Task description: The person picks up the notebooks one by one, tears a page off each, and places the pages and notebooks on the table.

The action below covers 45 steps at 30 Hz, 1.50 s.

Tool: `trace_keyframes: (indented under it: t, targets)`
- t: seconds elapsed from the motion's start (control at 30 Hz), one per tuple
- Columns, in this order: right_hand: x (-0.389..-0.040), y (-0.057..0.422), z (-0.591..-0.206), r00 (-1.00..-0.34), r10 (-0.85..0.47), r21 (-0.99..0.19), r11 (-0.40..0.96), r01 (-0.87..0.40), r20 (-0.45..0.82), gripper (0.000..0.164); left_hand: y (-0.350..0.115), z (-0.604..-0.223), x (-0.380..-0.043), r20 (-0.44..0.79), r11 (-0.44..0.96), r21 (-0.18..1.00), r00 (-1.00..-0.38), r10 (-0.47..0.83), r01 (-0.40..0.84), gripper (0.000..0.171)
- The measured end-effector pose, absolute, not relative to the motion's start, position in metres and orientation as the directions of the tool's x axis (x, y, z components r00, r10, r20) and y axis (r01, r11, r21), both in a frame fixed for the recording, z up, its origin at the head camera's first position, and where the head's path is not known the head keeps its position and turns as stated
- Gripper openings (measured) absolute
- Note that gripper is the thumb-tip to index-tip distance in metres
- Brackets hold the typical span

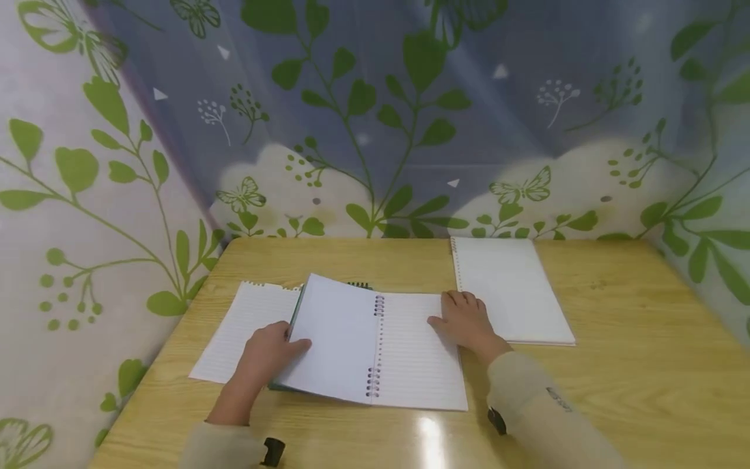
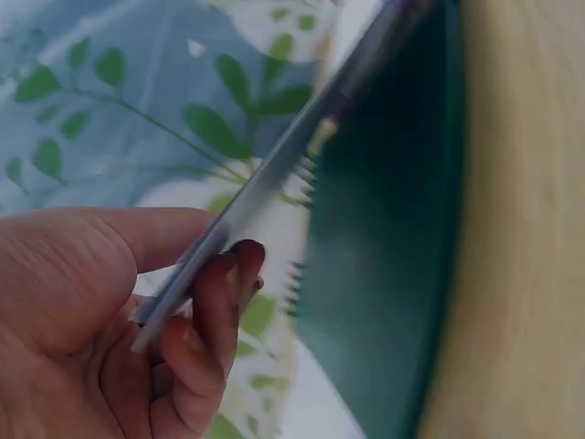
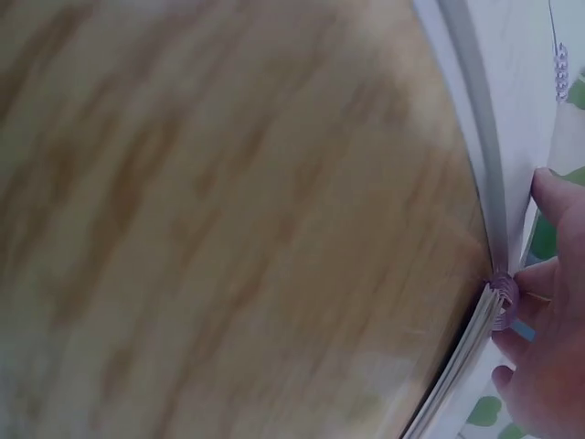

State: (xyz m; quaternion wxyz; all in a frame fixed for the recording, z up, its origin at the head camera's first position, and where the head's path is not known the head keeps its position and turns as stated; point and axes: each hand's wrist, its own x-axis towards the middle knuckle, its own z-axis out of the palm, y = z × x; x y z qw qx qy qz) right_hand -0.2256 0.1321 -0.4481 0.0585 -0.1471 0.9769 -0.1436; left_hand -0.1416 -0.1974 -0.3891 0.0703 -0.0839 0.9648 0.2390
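An open spiral notebook (image 1: 418, 352) with a blank left side and a lined right page lies before me. My left hand (image 1: 266, 352) pinches the raised left leaves at their outer edge, thumb on top. In the left wrist view the hand (image 2: 155, 320) has those leaves (image 2: 260, 178) between thumb and fingers, apart from a dark green cover (image 2: 384, 238) beneath. At the right page's upper outer edge rests my right hand (image 1: 469, 319), thumb on the page. Its fingers (image 3: 512, 343) lie beside the purple spiral binding (image 3: 505, 302) of a second notebook (image 1: 510, 290) in the right wrist view.
A loose lined sheet (image 1: 225, 339) with a torn, perforated top edge lies at the left, partly under the open notebook. Black spiral rings (image 1: 359, 284) show behind the notebook. A patterned curtain (image 1: 375, 117) stands along the back of the wooden table (image 1: 633, 365).
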Motion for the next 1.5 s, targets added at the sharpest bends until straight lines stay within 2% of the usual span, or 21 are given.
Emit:
trace_keyframes:
  t: [0.23, 0.43, 0.57, 0.73, 0.87, 0.93, 1.03, 1.13, 1.2, 1.33, 1.5]
  targets:
    - [-0.221, 0.128, -0.452, -0.951, -0.305, -0.259, 0.923, -0.284, -0.046, 0.065, -0.213, -0.424, -0.148, -0.322, 0.889, 0.373, -0.935, -0.146, -0.267, 0.034]
    - [-0.22, 0.128, -0.446, -0.952, -0.306, -0.197, 0.933, -0.3, 0.003, 0.059, -0.205, -0.425, -0.148, -0.326, 0.926, 0.289, -0.934, -0.145, -0.244, 0.04]
    - [-0.22, 0.127, -0.444, -0.954, -0.297, -0.22, 0.928, -0.3, 0.048, 0.055, -0.2, -0.418, -0.148, -0.326, 0.933, 0.254, -0.931, -0.165, -0.254, 0.047]
    - [-0.223, 0.12, -0.445, -0.966, -0.239, -0.343, 0.903, -0.259, 0.101, 0.052, -0.2, -0.413, -0.149, -0.299, 0.946, 0.226, -0.941, -0.16, -0.233, 0.052]
    - [-0.225, 0.116, -0.441, -0.988, -0.15, -0.546, 0.827, -0.138, 0.024, 0.067, -0.196, -0.409, -0.153, -0.263, 0.967, 0.167, -0.954, -0.146, -0.194, 0.056]
    - [-0.225, 0.116, -0.437, -0.993, -0.106, -0.665, 0.745, -0.046, -0.049, 0.076, -0.188, -0.408, -0.158, -0.209, 0.981, 0.136, -0.972, -0.107, -0.138, 0.057]
    - [-0.223, 0.116, -0.431, -0.99, -0.056, -0.778, 0.625, 0.069, -0.133, 0.081, -0.17, -0.409, -0.168, -0.119, 0.993, 0.113, -0.992, 0.051, 0.038, 0.058]
    - [-0.223, 0.116, -0.43, -0.991, -0.021, -0.796, 0.598, 0.096, -0.135, 0.066, -0.147, -0.415, -0.182, -0.103, 0.965, 0.129, -0.965, 0.243, 0.229, 0.054]
    - [-0.222, 0.116, -0.431, -0.994, -0.004, -0.767, 0.636, 0.084, -0.111, 0.05, -0.135, -0.419, -0.191, -0.152, 0.945, 0.163, -0.939, 0.309, 0.284, 0.053]
    - [-0.222, 0.117, -0.436, -0.997, 0.014, -0.707, 0.704, 0.066, -0.079, 0.03, -0.124, -0.424, -0.202, -0.26, 0.946, 0.219, -0.921, 0.291, 0.238, 0.054]
    - [-0.221, 0.119, -0.438, -0.996, 0.004, -0.683, 0.728, 0.06, -0.084, 0.028, -0.123, -0.425, -0.205, -0.286, 0.95, 0.233, -0.919, 0.27, 0.207, 0.056]
